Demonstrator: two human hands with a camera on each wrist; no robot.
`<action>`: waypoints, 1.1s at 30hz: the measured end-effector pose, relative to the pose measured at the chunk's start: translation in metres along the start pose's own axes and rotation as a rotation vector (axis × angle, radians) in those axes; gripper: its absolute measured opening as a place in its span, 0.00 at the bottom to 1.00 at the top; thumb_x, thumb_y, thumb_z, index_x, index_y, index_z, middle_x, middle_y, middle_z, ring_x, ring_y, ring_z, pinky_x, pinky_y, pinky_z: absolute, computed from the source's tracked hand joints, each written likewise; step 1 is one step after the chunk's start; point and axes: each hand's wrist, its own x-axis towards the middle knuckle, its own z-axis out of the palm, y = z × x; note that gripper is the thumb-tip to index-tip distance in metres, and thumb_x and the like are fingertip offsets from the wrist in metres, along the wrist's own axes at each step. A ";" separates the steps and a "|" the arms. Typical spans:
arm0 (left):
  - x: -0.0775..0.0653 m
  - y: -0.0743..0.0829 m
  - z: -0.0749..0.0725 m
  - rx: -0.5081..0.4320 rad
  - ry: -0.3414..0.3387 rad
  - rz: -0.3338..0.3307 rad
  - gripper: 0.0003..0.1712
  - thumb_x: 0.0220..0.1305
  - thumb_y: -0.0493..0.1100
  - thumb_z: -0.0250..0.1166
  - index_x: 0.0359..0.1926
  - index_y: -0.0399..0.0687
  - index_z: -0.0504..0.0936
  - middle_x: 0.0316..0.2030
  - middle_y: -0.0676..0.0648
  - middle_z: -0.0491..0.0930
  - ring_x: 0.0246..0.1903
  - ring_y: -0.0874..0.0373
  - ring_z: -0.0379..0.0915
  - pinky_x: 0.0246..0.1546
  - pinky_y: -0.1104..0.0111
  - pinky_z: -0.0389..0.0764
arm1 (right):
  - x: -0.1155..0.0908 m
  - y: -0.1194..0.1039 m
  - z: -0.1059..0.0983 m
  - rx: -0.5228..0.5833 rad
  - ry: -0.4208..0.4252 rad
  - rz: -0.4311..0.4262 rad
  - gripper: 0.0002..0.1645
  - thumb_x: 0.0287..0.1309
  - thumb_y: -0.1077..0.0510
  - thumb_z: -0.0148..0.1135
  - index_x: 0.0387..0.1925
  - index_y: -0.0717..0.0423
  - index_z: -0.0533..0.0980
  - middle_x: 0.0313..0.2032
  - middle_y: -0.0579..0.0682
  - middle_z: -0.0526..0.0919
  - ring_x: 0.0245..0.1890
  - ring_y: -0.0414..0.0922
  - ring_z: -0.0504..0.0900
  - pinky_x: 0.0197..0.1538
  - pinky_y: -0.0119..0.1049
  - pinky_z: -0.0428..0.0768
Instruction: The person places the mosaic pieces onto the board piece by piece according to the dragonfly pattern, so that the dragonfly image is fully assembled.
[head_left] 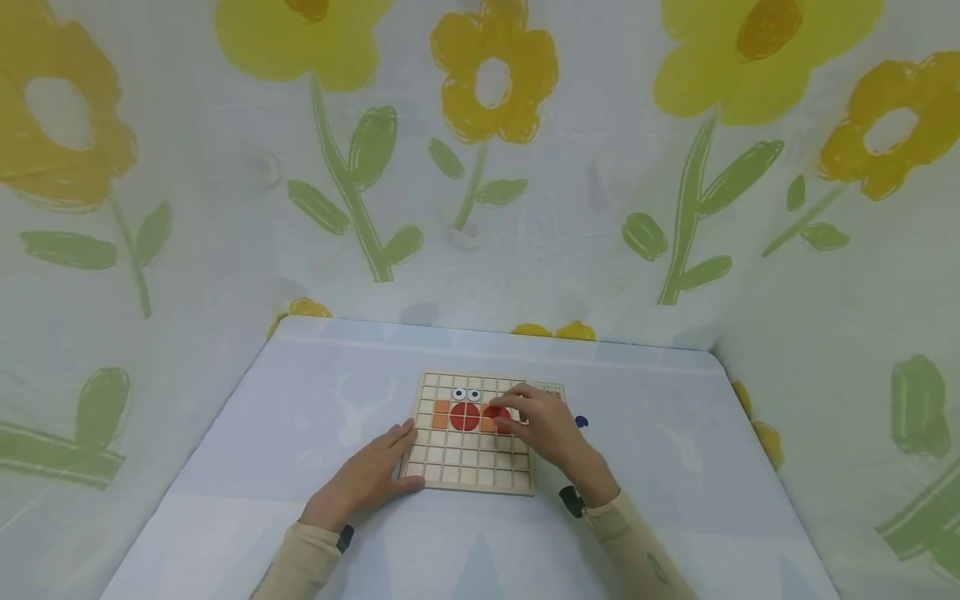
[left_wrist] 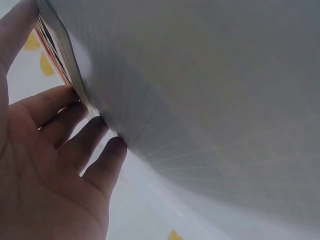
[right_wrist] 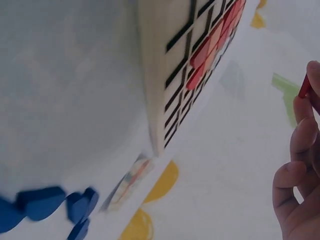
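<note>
A wooden grid board (head_left: 468, 477) lies on the table with a figure of tiles in its upper cells. Two eye tiles (head_left: 467, 394) sit above a full red circle (head_left: 465, 417), with orange tiles (head_left: 440, 414) to its left. More orange and red pieces are to the right, partly covered by my right hand (head_left: 545, 423). Between thumb and fingertip, that hand pinches a small red piece (right_wrist: 304, 87) over the board. My left hand (head_left: 371, 473) rests along the board's left edge, its fingertips touching the side and its thumb at the near corner.
Beyond the right hand, a small patterned card (head_left: 553, 388) lies by the board's upper right corner, partly hidden. Several blue pieces (right_wrist: 42, 202) lie to the right of the board. A flower-printed curtain (head_left: 570, 208) rises behind the white table (head_left: 285, 400).
</note>
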 end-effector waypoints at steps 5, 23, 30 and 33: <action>0.000 0.002 -0.001 -0.002 -0.001 0.004 0.51 0.61 0.61 0.72 0.75 0.38 0.64 0.77 0.43 0.57 0.75 0.43 0.53 0.74 0.51 0.61 | 0.015 -0.007 0.006 -0.029 0.017 -0.058 0.20 0.53 0.54 0.79 0.49 0.45 0.87 0.45 0.41 0.85 0.44 0.39 0.83 0.41 0.29 0.85; -0.001 0.000 -0.003 -0.007 -0.010 0.025 0.50 0.63 0.62 0.70 0.76 0.39 0.63 0.77 0.44 0.56 0.75 0.42 0.53 0.73 0.49 0.61 | 0.069 -0.028 0.044 -0.063 -0.175 -0.081 0.19 0.62 0.46 0.72 0.54 0.41 0.85 0.47 0.40 0.83 0.41 0.38 0.84 0.44 0.27 0.84; -0.001 0.000 -0.003 -0.004 -0.012 0.046 0.50 0.64 0.62 0.69 0.76 0.38 0.62 0.77 0.42 0.56 0.75 0.41 0.53 0.74 0.48 0.60 | 0.083 -0.030 0.059 -0.079 -0.260 -0.084 0.16 0.63 0.46 0.70 0.52 0.40 0.86 0.47 0.39 0.82 0.41 0.34 0.82 0.43 0.26 0.83; -0.001 -0.001 -0.003 -0.003 -0.009 0.043 0.51 0.63 0.62 0.69 0.75 0.38 0.63 0.77 0.42 0.56 0.75 0.41 0.53 0.73 0.48 0.61 | 0.088 -0.031 0.063 -0.065 -0.285 -0.074 0.16 0.63 0.47 0.70 0.52 0.42 0.86 0.47 0.39 0.82 0.41 0.35 0.82 0.43 0.27 0.83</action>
